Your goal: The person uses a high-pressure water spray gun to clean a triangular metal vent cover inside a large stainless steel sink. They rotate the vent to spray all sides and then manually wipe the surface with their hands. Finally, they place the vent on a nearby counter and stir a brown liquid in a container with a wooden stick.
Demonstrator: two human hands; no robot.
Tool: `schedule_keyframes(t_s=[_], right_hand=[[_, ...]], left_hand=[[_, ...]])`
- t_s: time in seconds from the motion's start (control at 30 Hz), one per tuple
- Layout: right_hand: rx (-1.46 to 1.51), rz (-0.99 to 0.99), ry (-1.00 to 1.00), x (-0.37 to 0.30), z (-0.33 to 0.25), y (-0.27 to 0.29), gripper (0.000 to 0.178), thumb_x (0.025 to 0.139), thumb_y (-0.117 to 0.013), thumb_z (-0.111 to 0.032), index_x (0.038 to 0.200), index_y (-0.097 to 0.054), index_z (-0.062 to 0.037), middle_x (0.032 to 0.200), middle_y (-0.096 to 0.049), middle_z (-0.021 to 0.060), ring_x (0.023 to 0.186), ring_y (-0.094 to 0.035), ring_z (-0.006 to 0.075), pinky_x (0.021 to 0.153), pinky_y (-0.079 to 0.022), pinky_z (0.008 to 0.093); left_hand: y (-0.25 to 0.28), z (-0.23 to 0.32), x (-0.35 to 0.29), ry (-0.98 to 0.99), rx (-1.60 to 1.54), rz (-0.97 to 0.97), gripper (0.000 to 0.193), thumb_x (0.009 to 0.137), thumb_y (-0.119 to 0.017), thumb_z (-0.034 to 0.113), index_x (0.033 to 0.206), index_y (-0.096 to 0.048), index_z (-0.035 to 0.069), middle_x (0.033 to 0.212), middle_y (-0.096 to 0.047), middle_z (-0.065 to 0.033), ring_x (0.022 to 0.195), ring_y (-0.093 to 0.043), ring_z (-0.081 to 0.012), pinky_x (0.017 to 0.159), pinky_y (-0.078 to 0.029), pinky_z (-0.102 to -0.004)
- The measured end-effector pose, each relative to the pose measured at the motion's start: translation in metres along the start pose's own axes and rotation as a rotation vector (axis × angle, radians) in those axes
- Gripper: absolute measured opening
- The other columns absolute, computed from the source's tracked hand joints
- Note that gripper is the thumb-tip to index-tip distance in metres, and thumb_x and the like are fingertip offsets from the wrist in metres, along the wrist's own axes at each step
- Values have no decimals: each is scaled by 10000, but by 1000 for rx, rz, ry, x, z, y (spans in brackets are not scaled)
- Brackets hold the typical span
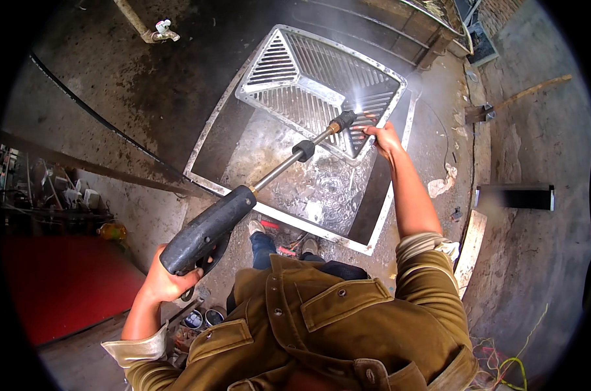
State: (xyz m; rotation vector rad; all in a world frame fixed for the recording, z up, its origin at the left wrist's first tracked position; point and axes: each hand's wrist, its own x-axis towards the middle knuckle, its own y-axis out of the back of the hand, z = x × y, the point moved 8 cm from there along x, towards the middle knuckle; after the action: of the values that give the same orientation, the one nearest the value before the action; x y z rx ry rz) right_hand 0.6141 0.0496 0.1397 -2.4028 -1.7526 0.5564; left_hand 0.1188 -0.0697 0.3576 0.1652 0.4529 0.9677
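Note:
In my left hand [168,280] is the black grip of a pressure washer gun [207,231], fingers wrapped around its handle. Its metal lance runs up and to the right, and the nozzle [343,121] ends close over a slotted metal grate [321,58]. Spray and mist show at the tip. My right hand [385,140] grips the grate's lower right edge, with some fingers reaching over the slats. The grate is tilted above a rectangular basin [289,219] with a pale rim, whose wet floor holds rippling water.
A tap [165,32] on a pipe juts in at the upper left. A black hose [93,114] runs down toward the basin. At left lies a red surface [61,283]; a wooden plank [471,251] lies at right. Small cans [214,317] stand near my left forearm.

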Motion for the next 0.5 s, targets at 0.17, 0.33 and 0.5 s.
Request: schedule_keyframes(t_s=[0.17,0.33,0.5], right_hand=[[-44,5,20,7,1,3,446,746,-533,123,1185,-495,54,930,-667,193,768,-665,272,640,-555,338],[-10,73,-45,5,15,15,402,754,-549,103,1148,-511,34,919,-678,188,713,-665,248,606,-554,330],[5,81,-48,-3,12,22,421,767,-536,106,1179,-497,29,939,-674,203,736,-665,258,636,-556,328]], left_hand=[[5,-7,-7,22,-92,83,361,658,-622,-14,1016,-661,16,867,-686,-47,788,-627,-119,749,-491,-271],[6,-7,-9,0,-4,33,350,649,-633,-10,997,-661,14,849,-682,-47,762,-617,-115,720,-487,-271],[4,-6,-6,-29,34,-26,300,653,-635,5,951,-663,26,824,-679,-46,734,-611,-117,699,-484,-274]])
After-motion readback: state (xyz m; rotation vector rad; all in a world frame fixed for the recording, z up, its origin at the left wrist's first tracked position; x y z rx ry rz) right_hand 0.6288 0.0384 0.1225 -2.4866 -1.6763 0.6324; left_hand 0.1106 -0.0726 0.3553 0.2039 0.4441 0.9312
